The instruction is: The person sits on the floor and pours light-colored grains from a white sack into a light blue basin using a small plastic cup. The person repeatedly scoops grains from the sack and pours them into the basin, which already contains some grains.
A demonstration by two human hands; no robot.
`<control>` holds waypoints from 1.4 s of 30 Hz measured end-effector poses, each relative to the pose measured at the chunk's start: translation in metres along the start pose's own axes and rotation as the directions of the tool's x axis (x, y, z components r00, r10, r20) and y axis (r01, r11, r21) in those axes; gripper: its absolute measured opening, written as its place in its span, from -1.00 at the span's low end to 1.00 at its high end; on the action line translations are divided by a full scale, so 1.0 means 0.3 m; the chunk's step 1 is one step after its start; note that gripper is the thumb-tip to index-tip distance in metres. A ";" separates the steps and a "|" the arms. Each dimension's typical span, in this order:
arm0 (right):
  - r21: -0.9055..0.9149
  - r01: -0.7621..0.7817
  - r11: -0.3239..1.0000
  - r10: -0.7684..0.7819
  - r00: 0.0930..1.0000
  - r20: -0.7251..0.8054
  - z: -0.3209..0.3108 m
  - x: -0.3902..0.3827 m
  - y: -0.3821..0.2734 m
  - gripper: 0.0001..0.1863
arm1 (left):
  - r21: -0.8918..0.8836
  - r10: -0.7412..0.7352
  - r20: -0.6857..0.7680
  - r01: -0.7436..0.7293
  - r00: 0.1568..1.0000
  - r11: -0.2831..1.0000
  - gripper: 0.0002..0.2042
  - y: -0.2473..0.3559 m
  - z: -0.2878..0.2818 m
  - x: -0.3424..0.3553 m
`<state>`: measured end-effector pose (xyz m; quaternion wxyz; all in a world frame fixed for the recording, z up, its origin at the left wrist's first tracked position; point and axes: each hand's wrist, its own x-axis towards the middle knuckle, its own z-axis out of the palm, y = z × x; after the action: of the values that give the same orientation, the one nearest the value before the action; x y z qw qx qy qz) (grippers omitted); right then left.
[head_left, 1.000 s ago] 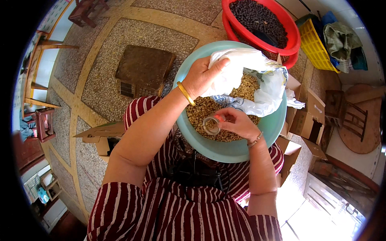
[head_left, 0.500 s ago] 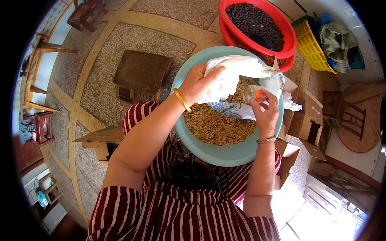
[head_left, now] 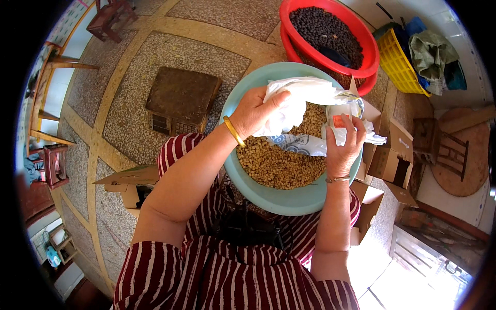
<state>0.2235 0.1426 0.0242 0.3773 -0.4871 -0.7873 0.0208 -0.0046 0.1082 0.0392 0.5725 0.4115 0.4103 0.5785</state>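
Note:
My left hand (head_left: 256, 111) grips the bunched white plastic bag (head_left: 305, 90) over a pale blue basin (head_left: 274, 199) on my lap. Small tan kernels (head_left: 279, 165) fill the basin, and part of the bag lies among them. My right hand (head_left: 341, 144) is closed on a small clear cup (head_left: 339, 111) with an orange label, at the right side of the bag's opening. The cup's contents are hard to make out.
Red basins (head_left: 369, 62) of dark round items stand at the back right, beside a yellow crate (head_left: 398, 67) with cloths. Cardboard boxes (head_left: 387, 163) flank me. A low wooden block (head_left: 183, 93) is on the tiled floor. A wooden chair (head_left: 449, 155) is at the far right.
My right hand has moved up and to the right with the cup, from low over the kernels into the bag's opening. My left hand has shifted only slightly.

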 end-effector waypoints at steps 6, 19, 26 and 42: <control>0.693 -0.428 0.580 0.184 0.898 0.401 -0.015 -0.046 -0.018 -0.51 | 0.073 0.083 -0.048 -0.080 0.995 0.994 -0.63 -0.013 -0.003 0.013; 0.292 0.016 0.956 -0.218 0.705 0.675 0.065 -0.131 -0.140 -0.55 | 0.039 0.047 -0.073 -0.044 0.996 0.998 -0.67 -0.012 0.005 0.006; 0.327 -0.021 0.945 -0.247 0.609 0.754 0.095 -0.183 -0.142 -0.64 | 0.063 0.056 -0.068 -0.052 0.996 0.997 -0.67 -0.008 0.006 0.011; 0.304 -0.929 0.210 -0.053 0.299 0.953 0.008 -0.061 -0.033 -0.50 | 0.072 0.061 -0.053 -0.057 0.997 0.996 -0.61 -0.011 -0.007 0.013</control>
<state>0.2191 0.1239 0.0160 0.1051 -0.3746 -0.4807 0.7858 -0.0055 0.1121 0.0354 0.5287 0.4271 0.4338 0.5915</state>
